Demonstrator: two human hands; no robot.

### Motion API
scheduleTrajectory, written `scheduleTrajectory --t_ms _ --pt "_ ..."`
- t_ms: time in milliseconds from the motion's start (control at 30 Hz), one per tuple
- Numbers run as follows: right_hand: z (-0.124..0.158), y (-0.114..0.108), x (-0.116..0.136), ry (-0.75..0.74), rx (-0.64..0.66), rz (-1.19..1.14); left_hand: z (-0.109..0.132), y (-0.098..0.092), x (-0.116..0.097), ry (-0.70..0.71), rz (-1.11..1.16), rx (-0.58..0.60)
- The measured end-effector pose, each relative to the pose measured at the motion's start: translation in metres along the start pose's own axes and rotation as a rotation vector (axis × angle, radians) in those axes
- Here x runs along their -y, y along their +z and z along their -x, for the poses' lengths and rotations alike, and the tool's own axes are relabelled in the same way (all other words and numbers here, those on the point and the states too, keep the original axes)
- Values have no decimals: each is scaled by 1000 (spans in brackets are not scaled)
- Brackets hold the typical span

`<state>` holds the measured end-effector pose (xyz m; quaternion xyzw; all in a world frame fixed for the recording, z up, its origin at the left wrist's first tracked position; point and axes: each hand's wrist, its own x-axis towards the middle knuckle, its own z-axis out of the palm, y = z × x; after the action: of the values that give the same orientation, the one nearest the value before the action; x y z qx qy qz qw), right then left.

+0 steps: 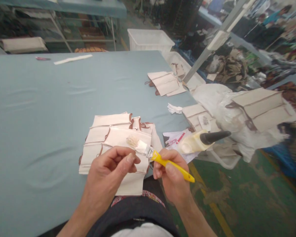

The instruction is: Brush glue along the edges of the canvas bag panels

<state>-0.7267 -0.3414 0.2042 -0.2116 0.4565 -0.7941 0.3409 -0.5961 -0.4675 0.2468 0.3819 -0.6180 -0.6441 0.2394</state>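
Observation:
My right hand (174, 179) is closed around the yellow handle of a paintbrush (160, 158), whose pale bristles point up and left. My left hand (111, 171) is beside the bristle end, thumb pressed to curled fingers; whatever is in that pinch, if anything, is hidden. Beneath both hands lies a stack of cream fabric panels (128, 134) with brown trim, overlapping at the table's front edge. To the right of the brush sits a yellowish container (192, 143) with a black conical part, beside a red-and-white pen (180, 137) on paper.
The blue-green covered table (51, 98) stretches left and back. More cream pieces (164, 82) lie near its right edge, others on plastic bags (217, 98). White bins (150, 38) stand beyond. A metal post (212, 46) rises at right. A strip (72, 59) lies far back.

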Motion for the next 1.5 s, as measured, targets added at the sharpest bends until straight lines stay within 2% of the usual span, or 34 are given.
scheduleTrajectory --t_ms 100,300,467,800,967,1133,1267,1500 --pt "3 -4 0 -77 84 98 0 6 2 -20 103 9" --pt "0 -8 5 -231 146 272 0 6 1 -33 126 -9" --pt "-4 -8 9 -293 148 401 -3 6 -1 -48 146 -3" --pt "-9 -10 12 -450 207 668 -9 8 -4 -110 118 -80" --pt "-12 -8 12 -506 231 730 -12 5 0 -100 121 -32" --pt "-8 -6 5 -442 171 717 -13 7 6 -136 252 -33" --pt "1 -3 -6 -298 70 525 -12 16 7 -169 393 -28" --pt "10 10 -24 -83 -113 270 -13 36 5 -143 548 -107"
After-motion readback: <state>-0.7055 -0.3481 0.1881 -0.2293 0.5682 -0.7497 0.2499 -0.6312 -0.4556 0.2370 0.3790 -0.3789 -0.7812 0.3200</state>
